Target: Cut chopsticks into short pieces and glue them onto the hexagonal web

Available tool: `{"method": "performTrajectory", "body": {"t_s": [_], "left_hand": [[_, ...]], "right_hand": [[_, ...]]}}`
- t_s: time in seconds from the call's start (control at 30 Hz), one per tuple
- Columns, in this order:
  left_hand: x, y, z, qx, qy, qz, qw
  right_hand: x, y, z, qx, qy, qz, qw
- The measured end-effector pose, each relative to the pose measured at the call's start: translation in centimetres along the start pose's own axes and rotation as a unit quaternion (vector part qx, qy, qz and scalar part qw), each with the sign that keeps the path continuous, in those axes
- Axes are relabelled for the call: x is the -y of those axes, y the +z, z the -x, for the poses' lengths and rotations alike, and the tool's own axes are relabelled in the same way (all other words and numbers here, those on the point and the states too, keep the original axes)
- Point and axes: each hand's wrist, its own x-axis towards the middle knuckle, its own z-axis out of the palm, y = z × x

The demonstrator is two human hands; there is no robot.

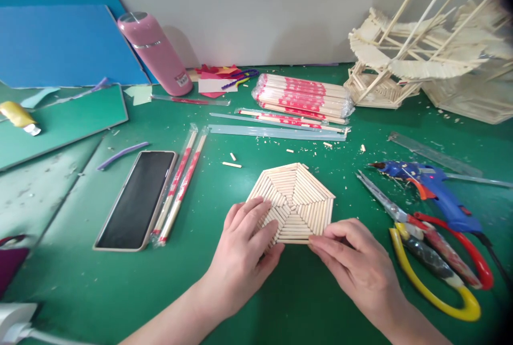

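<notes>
I'm seeing both hands working on the flat hexagonal panel of pale wooden sticks (295,201), which is lying on the green work mat (288,291) at centre, just in front of me. Left hand (242,251) is resting palm-down on the panel's lower-left part, fingers spread slightly and lying flat on the sticks. Right hand (355,259) is sitting at the panel's lower-right edge, fingers curled and pressed together w/ tips touching the bottom edge; can't tell if it's pinching a loose stick there. Right of the hands, near but not touching: red-and-yellow-handled cutters (436,259) and a blue hot-glue gun (436,193) lying on its side. Left of the panel: two wrapped chopstick pairs (182,185) and a dark-screened phone (136,201) lying flat. Behind the panel: a bundle of wrapped chopsticks in red-printed plastic (302,96), a pink cylindrical bottle (154,51) leaning, and a pale stick-built model (420,51) at back right. Small stick offcuts are lying scattered on the mat.
</notes>
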Motion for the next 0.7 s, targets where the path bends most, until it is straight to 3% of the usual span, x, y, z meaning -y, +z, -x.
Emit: {"method": "performTrajectory", "body": {"t_s": [0.43,0.6,0.7], "left_hand": [[-0.1,0.0,0.1,0.003,0.001,-0.003,1.0],[0.1,0.0,0.3,0.002,0.007,0.008,1.0],[-0.5,-0.3,0.4,-0.029,-0.006,0.026,0.999]], "right_hand": [[-0.1,0.0,0.0,-0.003,0.005,-0.002,1.0],[0.2,-0.5,0.7,-0.02,0.035,-0.014,0.999],[0.8,-0.7,1.1,-0.041,0.071,-0.063,0.995]]}}
